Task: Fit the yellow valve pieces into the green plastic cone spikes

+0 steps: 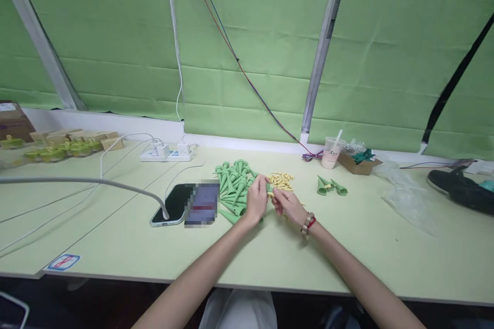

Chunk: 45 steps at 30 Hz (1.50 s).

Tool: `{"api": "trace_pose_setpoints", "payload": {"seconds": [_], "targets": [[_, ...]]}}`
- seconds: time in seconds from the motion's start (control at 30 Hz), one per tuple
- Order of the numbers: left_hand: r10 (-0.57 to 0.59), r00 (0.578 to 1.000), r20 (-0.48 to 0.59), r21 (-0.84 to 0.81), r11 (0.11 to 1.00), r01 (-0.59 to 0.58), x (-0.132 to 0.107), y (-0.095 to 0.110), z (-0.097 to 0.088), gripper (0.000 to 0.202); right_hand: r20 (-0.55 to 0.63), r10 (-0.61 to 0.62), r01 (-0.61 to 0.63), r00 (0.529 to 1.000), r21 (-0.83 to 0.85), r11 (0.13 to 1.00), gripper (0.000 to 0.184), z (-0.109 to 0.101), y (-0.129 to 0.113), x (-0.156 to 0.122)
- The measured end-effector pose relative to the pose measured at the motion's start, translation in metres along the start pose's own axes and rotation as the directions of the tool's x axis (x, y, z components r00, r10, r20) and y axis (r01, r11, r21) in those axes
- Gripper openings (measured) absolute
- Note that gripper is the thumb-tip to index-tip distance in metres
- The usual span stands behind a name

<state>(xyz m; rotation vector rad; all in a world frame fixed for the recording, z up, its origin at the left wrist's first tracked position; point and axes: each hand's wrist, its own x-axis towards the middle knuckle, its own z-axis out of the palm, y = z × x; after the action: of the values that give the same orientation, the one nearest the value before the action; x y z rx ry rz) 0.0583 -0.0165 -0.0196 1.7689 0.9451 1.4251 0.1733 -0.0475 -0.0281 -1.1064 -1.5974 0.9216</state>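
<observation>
My left hand (257, 198) is closed around a green cone-shaped piece (269, 188), most of it hidden by the fingers. Close against it, my right hand (290, 205) pinches a small yellow piece (270, 194) at the cone's end; how far the two are joined cannot be seen. Left of my hands lies a pile of green cones (236, 185), pointing various ways. Just behind them is a heap of small yellow pieces (281, 181). Off to the right, a few green cones (331, 186) lie apart from the pile, with a bit of yellow at one.
A phone (175, 205) with a cable and a blurred rectangle (201, 204) lie left of the pile. Behind stand a power strip (168, 154) and yellow-green containers (64, 149). At right are a drink cup (330, 154), a cardboard box (357, 163), plastic bags (405, 198) and a black item (463, 190).
</observation>
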Motion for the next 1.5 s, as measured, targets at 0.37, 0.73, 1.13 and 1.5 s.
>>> {"api": "trace_pose_setpoints", "payload": {"seconds": [0.37, 0.73, 1.13, 1.5], "targets": [[0.059, 0.996, -0.062, 0.144, 0.988, -0.05, -0.001, 0.002, 0.002, 0.031, -0.074, -0.144, 0.112, 0.987, -0.329, 0.938, 0.043, -0.001, -0.005, -0.005], [0.28, 0.96, 0.014, 0.327, 0.906, -0.269, -0.005, -0.001, -0.005, 0.025, 0.19, 0.161, -0.206, 0.968, 0.25, 0.946, 0.053, 0.002, 0.0, 0.005], [0.189, 0.982, -0.02, 0.213, 0.96, -0.18, -0.001, 0.0, -0.003, 0.027, 0.16, 0.073, -0.111, 0.984, 0.244, 0.963, 0.047, 0.007, -0.001, 0.005], [0.266, 0.963, 0.04, 0.493, 0.833, -0.251, -0.001, -0.007, -0.006, 0.033, -0.126, -0.166, 0.149, 0.978, -0.133, 0.98, 0.038, -0.002, -0.01, 0.001]]}}
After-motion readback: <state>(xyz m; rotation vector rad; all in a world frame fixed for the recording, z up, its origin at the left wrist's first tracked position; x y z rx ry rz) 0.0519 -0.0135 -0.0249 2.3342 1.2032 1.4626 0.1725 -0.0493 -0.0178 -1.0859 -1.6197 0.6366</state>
